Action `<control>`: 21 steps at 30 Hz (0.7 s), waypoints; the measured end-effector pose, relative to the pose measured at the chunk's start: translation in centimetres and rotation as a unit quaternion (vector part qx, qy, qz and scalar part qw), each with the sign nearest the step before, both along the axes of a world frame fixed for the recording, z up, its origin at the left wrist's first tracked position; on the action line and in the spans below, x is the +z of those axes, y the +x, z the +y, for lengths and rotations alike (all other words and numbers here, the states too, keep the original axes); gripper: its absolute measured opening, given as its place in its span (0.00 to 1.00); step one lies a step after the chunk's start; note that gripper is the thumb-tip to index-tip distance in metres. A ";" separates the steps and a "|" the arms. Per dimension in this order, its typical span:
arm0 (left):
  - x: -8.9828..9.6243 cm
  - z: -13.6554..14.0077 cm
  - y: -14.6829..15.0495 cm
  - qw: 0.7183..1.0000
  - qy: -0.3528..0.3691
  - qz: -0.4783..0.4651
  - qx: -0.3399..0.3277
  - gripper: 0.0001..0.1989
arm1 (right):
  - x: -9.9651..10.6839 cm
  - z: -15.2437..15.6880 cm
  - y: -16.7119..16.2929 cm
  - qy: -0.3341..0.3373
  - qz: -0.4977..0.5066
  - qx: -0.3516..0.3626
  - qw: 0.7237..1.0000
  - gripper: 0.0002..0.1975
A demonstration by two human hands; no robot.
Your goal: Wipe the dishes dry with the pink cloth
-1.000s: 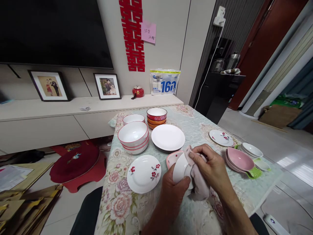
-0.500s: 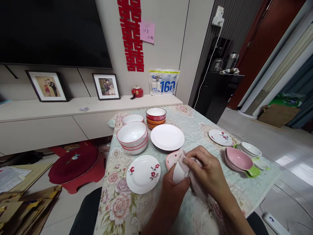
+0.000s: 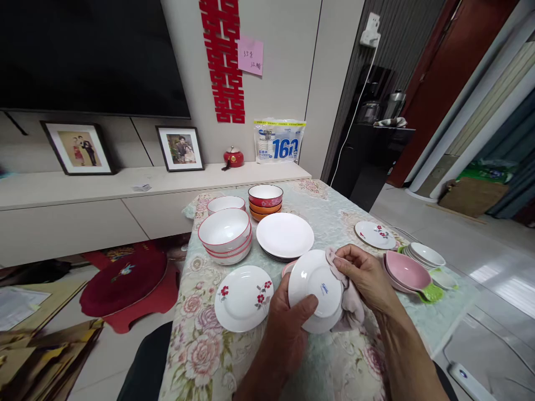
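Observation:
My left hand point(image 3: 290, 317) grips a white plate point(image 3: 311, 281) by its left edge, thumb across the underside, which faces me and bears a small blue mark. With fingers closed, my right hand point(image 3: 363, 275) pinches a pale pink cloth point(image 3: 352, 303) against the plate's upper right rim. The cloth hangs down beside the plate. Mostly hidden behind the plate is a pink dish point(image 3: 287, 268). Left of my hands a white plate with red flowers point(image 3: 243, 298) lies on the table. Just beyond, a large white plate point(image 3: 285, 235) tops a stack.
White bowls with red rims point(image 3: 224, 231) stand stacked at left, beside red and orange bowls point(image 3: 266, 197). Pink leaf-shaped dishes point(image 3: 407, 273), small white bowls point(image 3: 426, 255) and a flowered plate point(image 3: 375, 234) sit at the right. A red stool point(image 3: 125, 289) is left of the flowered tablecloth point(image 3: 196, 351).
The white plate has turned so its underside faces me. My right hand has moved slightly right and up, bringing the cloth to the plate's rim.

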State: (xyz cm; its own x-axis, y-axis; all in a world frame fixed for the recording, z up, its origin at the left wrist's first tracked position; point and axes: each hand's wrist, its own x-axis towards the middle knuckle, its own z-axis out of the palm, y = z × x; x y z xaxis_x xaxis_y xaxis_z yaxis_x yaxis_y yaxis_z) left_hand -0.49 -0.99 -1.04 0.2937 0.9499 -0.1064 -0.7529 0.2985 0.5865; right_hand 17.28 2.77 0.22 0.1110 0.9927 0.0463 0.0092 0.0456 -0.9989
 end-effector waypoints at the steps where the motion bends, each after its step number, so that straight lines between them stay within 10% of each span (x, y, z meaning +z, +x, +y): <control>1: 0.0 0.0 -0.1 1.000 0.003 -0.006 -0.021 0.33 | 0.0 -0.1 0.1 0.003 -0.014 -0.001 1.000 0.17; 6: -0.2 0.0 -0.2 0.997 0.004 0.012 -0.073 0.28 | -0.2 -0.1 -0.3 0.016 -0.114 0.000 0.993 0.15; 12: 0.1 -0.4 0.1 0.995 0.023 0.080 -0.049 0.23 | 0.5 -0.5 -1.8 0.182 -0.286 -0.063 0.939 0.07; 21: 0.1 -0.1 0.3 0.963 0.108 0.245 -0.009 0.01 | 2.2 -3.0 -5.1 0.267 -0.372 0.028 0.888 0.07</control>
State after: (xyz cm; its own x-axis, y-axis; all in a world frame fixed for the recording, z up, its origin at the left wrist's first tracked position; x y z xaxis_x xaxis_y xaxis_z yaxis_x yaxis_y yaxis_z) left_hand -0.22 -1.14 -0.95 0.2749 0.9607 -0.0373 -0.3651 0.1402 0.9204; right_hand 12.16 -0.28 2.42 -0.1965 0.8098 0.5528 0.6410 0.5327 -0.5525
